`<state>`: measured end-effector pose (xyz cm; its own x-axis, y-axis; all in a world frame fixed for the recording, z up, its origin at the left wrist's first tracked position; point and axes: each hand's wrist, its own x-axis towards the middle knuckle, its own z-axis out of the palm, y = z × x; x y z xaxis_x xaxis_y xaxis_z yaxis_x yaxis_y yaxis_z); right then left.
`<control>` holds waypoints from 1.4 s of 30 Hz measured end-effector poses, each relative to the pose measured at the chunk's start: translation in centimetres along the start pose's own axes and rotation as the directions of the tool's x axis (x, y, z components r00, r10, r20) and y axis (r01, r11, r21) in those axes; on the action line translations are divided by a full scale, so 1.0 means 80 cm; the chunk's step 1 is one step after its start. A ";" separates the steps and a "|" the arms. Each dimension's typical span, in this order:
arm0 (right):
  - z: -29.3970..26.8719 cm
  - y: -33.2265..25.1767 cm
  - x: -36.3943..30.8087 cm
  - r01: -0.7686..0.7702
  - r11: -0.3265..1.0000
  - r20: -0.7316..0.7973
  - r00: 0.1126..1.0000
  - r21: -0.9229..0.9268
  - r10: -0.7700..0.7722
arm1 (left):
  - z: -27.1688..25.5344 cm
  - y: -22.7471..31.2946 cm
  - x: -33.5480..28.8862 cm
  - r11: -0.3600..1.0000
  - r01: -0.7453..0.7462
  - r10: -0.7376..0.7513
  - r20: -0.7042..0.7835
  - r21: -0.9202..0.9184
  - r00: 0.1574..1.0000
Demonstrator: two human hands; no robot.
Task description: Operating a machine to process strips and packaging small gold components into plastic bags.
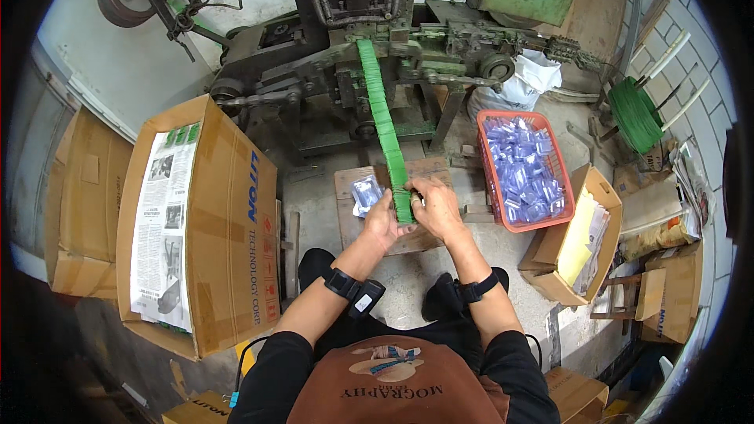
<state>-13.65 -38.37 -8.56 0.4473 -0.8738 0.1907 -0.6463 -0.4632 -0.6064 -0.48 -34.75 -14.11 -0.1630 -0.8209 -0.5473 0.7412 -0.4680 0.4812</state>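
Hands (381, 222) (437, 206) both hold the near end of the green strip (382, 122) — red basket (542, 225) stands at right.

A long, ridged green strip (382, 116) slants from the machine (334, 12), its near end held.

Before you, the wooden board (352, 228) bears clear packs (366, 192) on its left half, while the floor (503, 279) carries the machine (357, 12) beyond the board and your shoe (440, 298) on its near side.
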 end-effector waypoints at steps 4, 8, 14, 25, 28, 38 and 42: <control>0.003 0.001 0.003 -0.004 1.000 -0.028 1.000 -0.014 0.004 | 0.002 0.004 0.003 1.000 0.025 -0.026 0.029 0.011 0.999; 0.006 0.002 0.003 0.064 0.998 -0.075 0.995 0.010 -0.063 | 0.000 -0.001 0.003 0.998 0.024 -0.023 -0.019 0.049 1.000; 0.002 -0.013 -0.012 -0.014 0.999 -0.042 0.999 -0.036 0.012 | 0.011 -0.006 -0.003 0.982 -0.037 0.054 -0.091 0.187 0.994; -0.010 -0.031 -0.086 -0.167 0.978 -0.063 0.985 -0.128 0.160 | 0.002 -0.054 -0.043 0.959 -0.158 0.149 0.053 0.234 0.987; -0.027 -0.028 -0.124 -0.103 0.993 -0.095 0.991 -0.056 0.097 | 0.009 -0.068 -0.064 0.964 -0.115 0.077 0.164 0.240 0.984; 0.008 0.066 -0.130 -0.287 0.932 -0.130 0.939 0.220 0.320 | 0.003 0.034 -0.156 0.890 -0.125 0.041 0.196 0.438 0.980; 0.047 0.122 -0.108 -0.512 0.859 -0.040 0.859 -0.009 0.511 | -0.007 0.123 -0.190 0.816 -0.295 0.222 0.202 0.497 0.954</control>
<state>-21.51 -34.79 -19.02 0.0292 -0.9929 -0.1157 -0.7899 0.0480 -0.6113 9.64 -26.70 -1.43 -0.1220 -0.9530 -0.2772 0.3296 -0.3023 0.8944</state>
